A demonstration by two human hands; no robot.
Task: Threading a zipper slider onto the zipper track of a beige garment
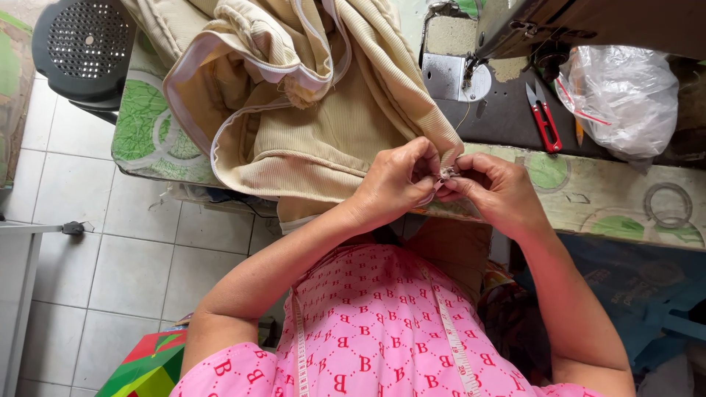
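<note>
A bunched cream ribbed fabric [323, 125] with white piped edging lies on the green-patterned sewing table [588, 195]. My left hand [397, 180] pinches a corner of this fabric at the table's front edge. My right hand [493, 187] meets it fingertip to fingertip, pinching the same corner, where a small metal piece like a zipper end shows between the fingers. A measuring tape [456, 345] hangs around my neck over a pink patterned top.
A sewing machine [515, 29] stands at the back right with its needle plate [452, 77] beside the fabric. Red thread snips [543, 117] and a clear plastic bag [625, 95] lie right of it. A black stool [82, 48] stands on the tiled floor at left.
</note>
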